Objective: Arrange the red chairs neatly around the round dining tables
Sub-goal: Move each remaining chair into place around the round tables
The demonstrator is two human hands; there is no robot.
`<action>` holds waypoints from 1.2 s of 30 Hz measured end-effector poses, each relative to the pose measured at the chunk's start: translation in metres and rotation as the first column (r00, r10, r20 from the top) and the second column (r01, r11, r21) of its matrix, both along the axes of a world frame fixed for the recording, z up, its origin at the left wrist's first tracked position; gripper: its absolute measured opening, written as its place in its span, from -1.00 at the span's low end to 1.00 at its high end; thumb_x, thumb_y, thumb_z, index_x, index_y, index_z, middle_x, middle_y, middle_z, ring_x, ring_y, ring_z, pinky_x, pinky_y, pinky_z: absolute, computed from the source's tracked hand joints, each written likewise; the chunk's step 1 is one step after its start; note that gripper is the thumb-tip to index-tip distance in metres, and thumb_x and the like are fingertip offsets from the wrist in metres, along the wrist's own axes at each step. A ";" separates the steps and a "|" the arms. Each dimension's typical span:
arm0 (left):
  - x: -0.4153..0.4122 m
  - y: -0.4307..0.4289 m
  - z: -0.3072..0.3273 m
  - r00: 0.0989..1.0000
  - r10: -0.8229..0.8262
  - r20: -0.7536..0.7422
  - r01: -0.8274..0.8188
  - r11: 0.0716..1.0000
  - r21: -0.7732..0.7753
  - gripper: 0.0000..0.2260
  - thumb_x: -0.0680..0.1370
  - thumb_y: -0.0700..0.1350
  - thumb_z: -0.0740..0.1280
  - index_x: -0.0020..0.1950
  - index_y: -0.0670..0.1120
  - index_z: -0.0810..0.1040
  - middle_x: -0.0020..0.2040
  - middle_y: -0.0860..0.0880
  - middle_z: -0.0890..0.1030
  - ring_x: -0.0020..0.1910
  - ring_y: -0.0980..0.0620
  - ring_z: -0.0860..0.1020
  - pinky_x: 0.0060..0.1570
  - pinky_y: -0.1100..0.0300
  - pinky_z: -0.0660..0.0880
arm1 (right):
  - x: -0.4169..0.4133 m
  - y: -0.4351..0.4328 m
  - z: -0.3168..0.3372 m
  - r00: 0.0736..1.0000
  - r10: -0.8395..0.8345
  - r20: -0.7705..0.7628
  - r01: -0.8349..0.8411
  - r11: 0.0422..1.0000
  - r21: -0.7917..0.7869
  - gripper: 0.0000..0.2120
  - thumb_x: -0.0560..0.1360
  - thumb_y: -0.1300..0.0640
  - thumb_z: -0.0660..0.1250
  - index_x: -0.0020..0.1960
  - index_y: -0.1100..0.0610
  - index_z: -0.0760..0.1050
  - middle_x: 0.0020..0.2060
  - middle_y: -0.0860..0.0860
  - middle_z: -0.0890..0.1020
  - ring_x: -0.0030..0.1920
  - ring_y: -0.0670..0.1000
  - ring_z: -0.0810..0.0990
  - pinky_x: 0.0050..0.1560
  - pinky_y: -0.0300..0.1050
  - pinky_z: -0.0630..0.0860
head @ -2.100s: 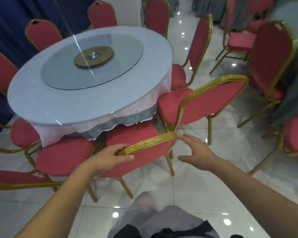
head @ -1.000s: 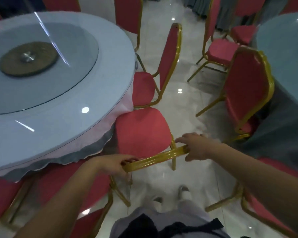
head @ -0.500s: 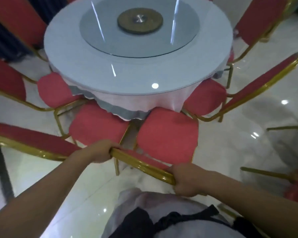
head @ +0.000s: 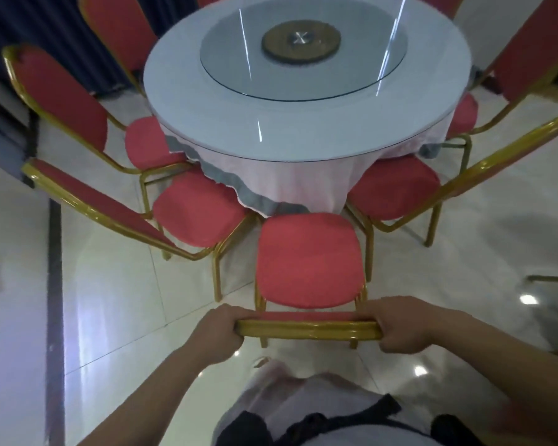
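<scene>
A red chair (head: 306, 259) with a gold frame stands right in front of me, its seat facing the round table (head: 303, 123). My left hand (head: 218, 331) grips the left end of its gold top rail, and my right hand (head: 400, 326) grips the right end. The front edge of the seat lies just under the hanging tablecloth. Another red chair (head: 200, 214) stands close on its left, and one more (head: 397, 188) close on its right, both seats pointing at the table.
The table carries a glass turntable (head: 303, 49) with a round wooden hub. More red chairs (head: 62, 91) ring the table at left and far right. Dark blue curtains (head: 45, 14) hang at the back left. The floor (head: 110, 317) is glossy white tile.
The chair I hold has swung round from slanted to square with the table and moved in between its neighbours. Both hands kept their grip on the top rail.
</scene>
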State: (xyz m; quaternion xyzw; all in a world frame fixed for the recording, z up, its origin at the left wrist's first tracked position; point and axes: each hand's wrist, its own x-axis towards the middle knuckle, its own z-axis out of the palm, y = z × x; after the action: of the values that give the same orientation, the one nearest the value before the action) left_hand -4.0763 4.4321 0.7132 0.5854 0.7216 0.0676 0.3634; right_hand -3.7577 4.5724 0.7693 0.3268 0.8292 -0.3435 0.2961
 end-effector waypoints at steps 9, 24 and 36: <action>0.031 0.060 0.001 0.996 0.089 -0.024 -0.089 0.996 -0.004 -0.49 0.40 -0.30 0.26 0.15 0.25 0.61 -0.07 0.13 0.66 -0.07 0.04 0.61 -0.06 0.08 0.58 | 0.031 0.051 -0.014 0.929 -0.259 -0.263 0.335 0.890 0.309 -0.92 0.44 0.10 0.36 -0.09 -0.05 0.53 -0.13 -0.13 0.54 -0.01 0.01 0.49 0.07 -0.01 0.44; -0.024 0.165 0.050 0.924 -0.049 0.379 0.232 0.860 -0.455 -0.40 0.30 0.32 0.52 0.30 0.45 0.41 0.23 0.30 0.52 0.25 0.20 0.49 0.16 0.24 0.49 | 0.075 0.134 0.001 0.461 -0.797 -0.389 0.744 0.587 -0.321 -0.71 0.45 -0.18 0.43 0.13 -0.15 0.59 0.10 -0.15 0.62 0.13 -0.14 0.57 0.04 -0.23 0.45; 0.164 0.377 0.067 0.858 -0.200 0.473 0.247 0.968 -0.038 -0.55 0.45 0.07 0.49 0.32 0.20 0.49 0.28 0.09 0.53 0.21 0.15 0.52 0.24 0.15 0.47 | 0.153 0.243 0.045 -0.422 -0.853 -0.307 0.827 -0.223 -0.517 -0.21 0.40 -0.16 0.50 0.50 -0.04 0.20 0.32 0.05 0.43 0.24 0.16 0.48 0.09 0.18 0.57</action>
State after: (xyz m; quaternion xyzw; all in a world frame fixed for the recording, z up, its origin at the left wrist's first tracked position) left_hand -3.9124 4.8092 0.7798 0.6132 0.5429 0.1280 0.5593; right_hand -3.6049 4.8153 0.8144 0.7089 0.2766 -0.5367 -0.3646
